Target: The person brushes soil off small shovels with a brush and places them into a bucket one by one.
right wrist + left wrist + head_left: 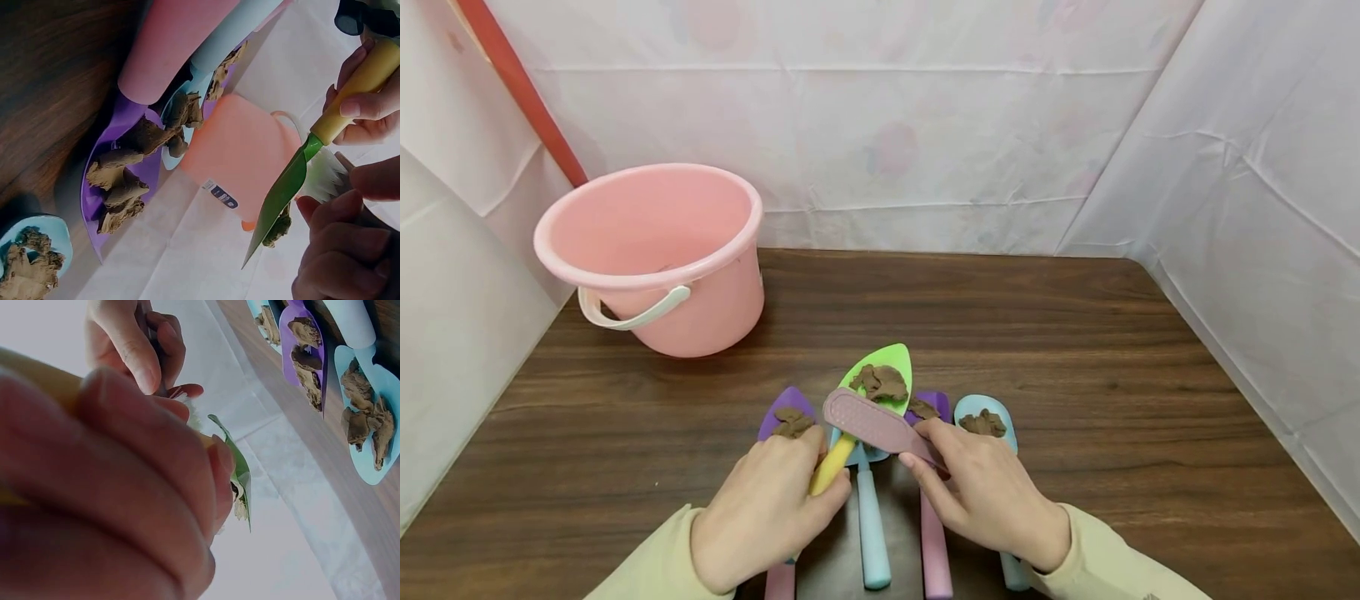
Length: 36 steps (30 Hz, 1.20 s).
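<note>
My left hand (pixel 767 500) grips the yellow handle of a green trowel (pixel 900 360), raised over the other trowels. A lump of brown clay-like mud (pixel 880 383) sits on its blade. In my right hand (pixel 985 487) is a mauve scrubbing brush (pixel 868 421), held by its handle. The brush head crosses over the base of the green blade, and its pale bristles (pixel 322 178) face the trowel in the right wrist view. Below lie a purple trowel (pixel 787 402), a blue trowel (pixel 369 465), a purple trowel with a pink handle (pixel 935 542) and a light blue scoop (pixel 988 404), all bearing mud.
A pink bucket (pixel 715 312) with a white handle stands at the back left of the dark wooden table (pixel 1075 333). Behind it leans a red pole (pixel 527 92). Pale patterned sheets (pixel 887 125) hang around the back and sides.
</note>
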Available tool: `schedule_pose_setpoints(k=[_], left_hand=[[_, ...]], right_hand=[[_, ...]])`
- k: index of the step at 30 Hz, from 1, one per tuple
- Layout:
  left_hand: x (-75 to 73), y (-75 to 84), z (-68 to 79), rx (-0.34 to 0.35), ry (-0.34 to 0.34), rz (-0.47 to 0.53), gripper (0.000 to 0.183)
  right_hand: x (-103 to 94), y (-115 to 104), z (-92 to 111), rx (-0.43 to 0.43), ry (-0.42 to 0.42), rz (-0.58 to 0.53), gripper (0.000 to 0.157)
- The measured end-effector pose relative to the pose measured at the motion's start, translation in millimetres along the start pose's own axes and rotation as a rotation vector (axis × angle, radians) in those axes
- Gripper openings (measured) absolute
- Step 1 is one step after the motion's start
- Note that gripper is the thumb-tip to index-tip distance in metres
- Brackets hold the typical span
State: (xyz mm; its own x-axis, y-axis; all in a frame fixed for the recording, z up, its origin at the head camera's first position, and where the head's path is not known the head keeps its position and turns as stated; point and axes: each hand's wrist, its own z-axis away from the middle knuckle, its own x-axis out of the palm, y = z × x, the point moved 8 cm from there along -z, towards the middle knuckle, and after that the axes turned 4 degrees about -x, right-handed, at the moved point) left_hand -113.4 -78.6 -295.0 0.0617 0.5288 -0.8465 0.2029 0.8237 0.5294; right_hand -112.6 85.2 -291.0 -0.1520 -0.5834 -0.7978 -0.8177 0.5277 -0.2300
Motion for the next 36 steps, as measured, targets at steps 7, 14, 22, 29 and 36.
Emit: schedule_pose_setpoints(k=[7, 14, 22, 29, 36], left_hand=[[-1.0, 3.0, 0.6, 0.027, 0.012, 0.007, 0.025], [-1.8, 2.3, 2.9, 0.007, -0.004, 0.024, 0.024], [-2.0, 1.2, 4.1, -0.006, -0.009, 0.033, 0.022], [-4.1, 2.4, 6.0, -0.014, -0.004, 0.027, 0.023], [-4.7, 2.4, 6.7, -0.012, -0.002, 0.031, 0.023]], right_hand=[[0.4, 0.3, -4.9, 0.015, -0.024, 0.011, 0.019], [0.0, 4.7, -9.6, 0.046, -0.043, 0.007, 0.018], [-1.0, 11.7, -11.4, 0.068, -0.046, -0.024, 0.016], [-1.9, 17.1, -11.2, 0.100, -0.055, -0.047, 0.018], [-5.8, 19.0, -11.7, 0.084, -0.019, -0.023, 0.018]])
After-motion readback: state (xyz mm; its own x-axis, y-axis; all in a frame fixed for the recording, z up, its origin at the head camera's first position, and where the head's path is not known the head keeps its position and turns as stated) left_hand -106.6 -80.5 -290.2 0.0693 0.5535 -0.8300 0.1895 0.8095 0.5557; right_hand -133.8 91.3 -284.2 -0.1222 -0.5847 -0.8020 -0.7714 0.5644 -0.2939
